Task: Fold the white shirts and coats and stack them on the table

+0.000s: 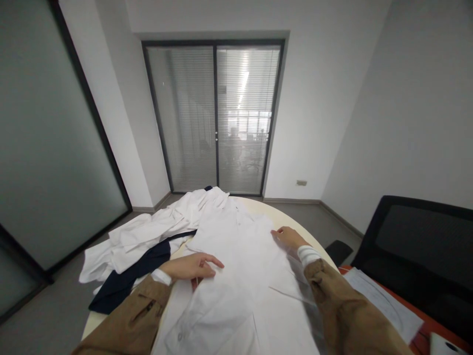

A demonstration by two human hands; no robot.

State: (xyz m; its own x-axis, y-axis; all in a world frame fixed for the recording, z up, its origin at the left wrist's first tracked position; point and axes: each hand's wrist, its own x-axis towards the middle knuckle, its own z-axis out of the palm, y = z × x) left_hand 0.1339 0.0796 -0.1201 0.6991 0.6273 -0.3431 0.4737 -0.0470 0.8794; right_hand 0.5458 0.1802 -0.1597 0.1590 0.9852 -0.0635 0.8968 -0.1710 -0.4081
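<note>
A white shirt (240,276) lies spread flat on a round pale table (295,222) in front of me. My left hand (194,266) rests on the shirt's left side, fingers stretched out and flat, pointing right. My right hand (288,236) presses flat on the shirt's right edge near the shoulder, fingers extended to the left. Both arms wear tan sleeves with white cuffs. Neither hand grips anything.
A heap of white garments (155,231) and a dark navy one (136,276) lie at the table's left. A black chair (417,246) stands right, papers (384,301) on an orange surface (436,320) beside it. Glass doors with blinds (216,118) are ahead.
</note>
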